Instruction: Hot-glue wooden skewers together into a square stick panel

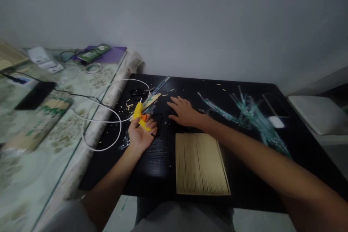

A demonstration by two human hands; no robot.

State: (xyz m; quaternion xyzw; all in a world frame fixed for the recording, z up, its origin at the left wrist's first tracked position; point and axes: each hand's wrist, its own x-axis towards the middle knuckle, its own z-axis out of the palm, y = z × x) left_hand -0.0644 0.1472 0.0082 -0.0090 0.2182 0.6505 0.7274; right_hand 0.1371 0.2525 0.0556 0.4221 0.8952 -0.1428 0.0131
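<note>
My left hand (141, 137) is wrapped round a yellow hot glue gun (138, 110) with an orange trigger, its nozzle tilted up and away from me. Fingers spread, my right hand (185, 111) is over the middle of the black table (157, 166) and holds nothing. Nearer to me, below that hand, lies a square panel of thin wooden sticks (201, 165) set side by side. Past the glue gun are black-handled scissors (139, 93) and a few light wooden sticks (152, 100), with small wood scraps around them.
Crumpled green-printed clear wrappers (251, 110) spread over the right side, near a white case (276, 122) and a dark phone (275, 105). A white cable (119, 134) loops at left. On the adjoining patterned surface lie a packet of sticks (40, 125) and a black phone (35, 96).
</note>
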